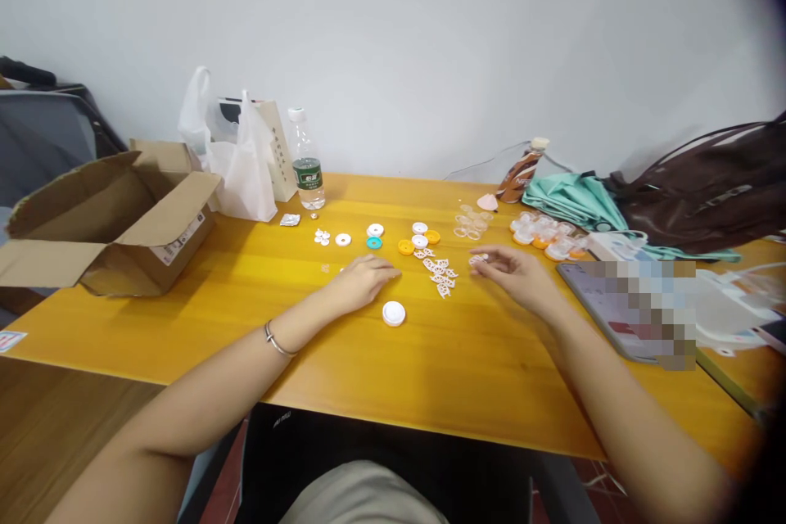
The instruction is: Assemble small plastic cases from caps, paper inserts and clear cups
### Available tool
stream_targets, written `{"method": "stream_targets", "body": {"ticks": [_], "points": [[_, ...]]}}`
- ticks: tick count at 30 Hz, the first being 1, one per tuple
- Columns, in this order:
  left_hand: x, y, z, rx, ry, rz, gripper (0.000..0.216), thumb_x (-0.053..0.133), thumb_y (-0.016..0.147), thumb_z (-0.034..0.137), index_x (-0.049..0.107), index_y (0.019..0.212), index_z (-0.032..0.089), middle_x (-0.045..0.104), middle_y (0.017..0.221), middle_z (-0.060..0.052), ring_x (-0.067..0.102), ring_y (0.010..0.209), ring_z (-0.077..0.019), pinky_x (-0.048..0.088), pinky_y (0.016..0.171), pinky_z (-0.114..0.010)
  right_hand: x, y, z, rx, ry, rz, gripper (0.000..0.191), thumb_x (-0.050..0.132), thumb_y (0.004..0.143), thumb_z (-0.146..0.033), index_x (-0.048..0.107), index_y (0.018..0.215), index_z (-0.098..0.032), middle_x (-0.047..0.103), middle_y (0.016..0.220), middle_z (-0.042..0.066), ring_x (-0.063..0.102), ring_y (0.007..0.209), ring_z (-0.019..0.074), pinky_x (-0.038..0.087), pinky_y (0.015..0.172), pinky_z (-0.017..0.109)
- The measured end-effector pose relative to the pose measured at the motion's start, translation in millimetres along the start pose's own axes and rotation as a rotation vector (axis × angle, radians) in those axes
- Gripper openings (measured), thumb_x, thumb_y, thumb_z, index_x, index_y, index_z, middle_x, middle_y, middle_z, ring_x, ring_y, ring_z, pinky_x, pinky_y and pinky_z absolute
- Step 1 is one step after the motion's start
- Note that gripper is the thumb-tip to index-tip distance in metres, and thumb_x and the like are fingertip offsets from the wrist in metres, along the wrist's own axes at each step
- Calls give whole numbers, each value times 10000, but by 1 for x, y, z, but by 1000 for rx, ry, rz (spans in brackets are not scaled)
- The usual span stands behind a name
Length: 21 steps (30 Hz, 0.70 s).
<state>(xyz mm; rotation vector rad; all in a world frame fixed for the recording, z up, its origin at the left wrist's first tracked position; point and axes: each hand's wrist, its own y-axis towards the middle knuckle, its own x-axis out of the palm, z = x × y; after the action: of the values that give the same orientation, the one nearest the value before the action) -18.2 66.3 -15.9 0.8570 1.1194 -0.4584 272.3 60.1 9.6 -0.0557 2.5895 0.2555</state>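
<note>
My left hand (363, 280) rests palm down on the yellow wooden table (246, 319), fingers curled loosely, touching nothing I can make out. My right hand (514, 270) hovers just right of a heap of small white lacy pieces (440, 271) and pinches one small white piece (477, 259) at its fingertips. A white round cap (394, 313) lies between the hands, nearer me. Beyond them lie white, orange and teal discs (374, 242).
An open cardboard box (110, 217) sits at the left; white plastic bags (242, 160) and a water bottle (307, 160) behind. At the right lie a tablet (620, 303), clear and orange round parts (546, 236), a teal cloth (571, 196) and a dark bag (712, 188).
</note>
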Motion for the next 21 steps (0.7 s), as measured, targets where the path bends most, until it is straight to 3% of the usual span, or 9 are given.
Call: {"method": "stream_targets", "body": {"ticks": [4,8,11,15,18,21], "points": [[3,2,0,-34,21,-5,250,380,890,184,618,954,143,623,939,-90,565,900,-172,458,805,-296,30,-9,-26,122,525,-93,249,704,639,-337,561,786,-196,692,794,26,660,761,153,500,762,293],[3,2,0,-44,20,55,194,423,861,183,611,864,139,616,851,-75,566,820,-161,451,760,-284,59,-14,-47,245,765,-135,206,733,624,-272,600,751,-180,695,783,13,642,721,95,492,731,213],[0,0,4,-97,-102,160,103,487,792,144,587,811,131,604,824,-60,554,777,-143,440,723,-261,76,-15,-56,239,849,-119,209,764,573,-231,633,725,-171,673,724,-16,602,628,54,478,664,169],[-12,-5,11,-313,-412,263,67,549,747,193,561,726,131,606,748,-23,531,664,-107,411,619,-219,91,-18,-54,217,892,-33,209,752,590,-248,638,756,-195,668,732,-26,607,629,64,490,699,210],[-24,-8,15,-459,-735,241,161,577,751,288,592,760,128,620,744,-20,536,652,-100,410,621,-217,98,-23,-47,195,831,-2,232,734,613,-271,656,825,-219,657,706,-32,624,637,84,501,732,251],[-32,-9,18,-459,-997,183,189,604,740,319,614,777,134,626,819,-27,553,763,-114,413,724,-233,102,-26,-44,195,802,-39,216,728,616,-280,683,816,-211,656,706,-23,639,669,103,503,784,281]]}}
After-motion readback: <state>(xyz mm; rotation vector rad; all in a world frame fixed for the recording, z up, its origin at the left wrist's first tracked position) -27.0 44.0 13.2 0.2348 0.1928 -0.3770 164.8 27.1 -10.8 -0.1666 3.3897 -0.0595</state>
